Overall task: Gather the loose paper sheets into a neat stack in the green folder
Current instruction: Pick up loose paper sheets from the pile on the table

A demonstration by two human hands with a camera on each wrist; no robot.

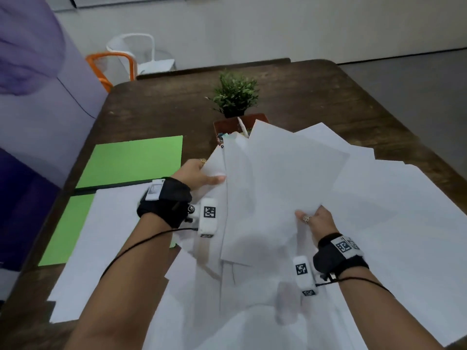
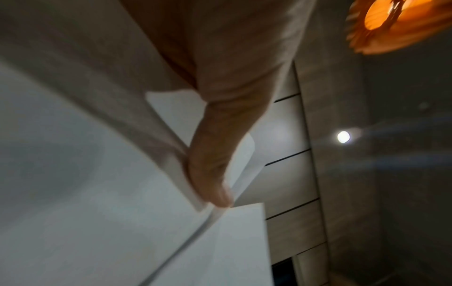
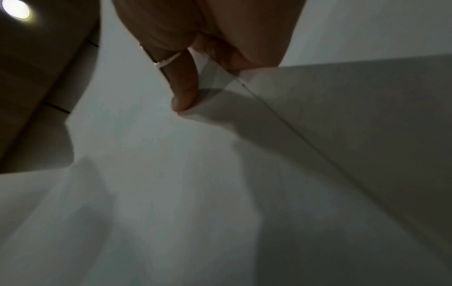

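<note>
A fanned bundle of white paper sheets (image 1: 273,188) is held up over the table between both hands. My left hand (image 1: 199,173) pinches its left edge, thumb on top; the left wrist view shows the thumb (image 2: 210,170) pressed on the sheets (image 2: 97,212). My right hand (image 1: 316,221) grips the bundle's lower right corner; in the right wrist view a ringed finger (image 3: 183,87) curls against the paper (image 3: 171,193). The open green folder (image 1: 131,160) lies at the left, with a white sheet (image 1: 111,238) across its near half. More loose sheets (image 1: 404,236) lie on the right.
A small potted plant (image 1: 235,94) stands behind the papers on the dark wooden table (image 1: 316,87), with a brown tray (image 1: 227,125) of small items just in front of it. Orange and white chairs (image 1: 121,64) stand beyond the far left corner.
</note>
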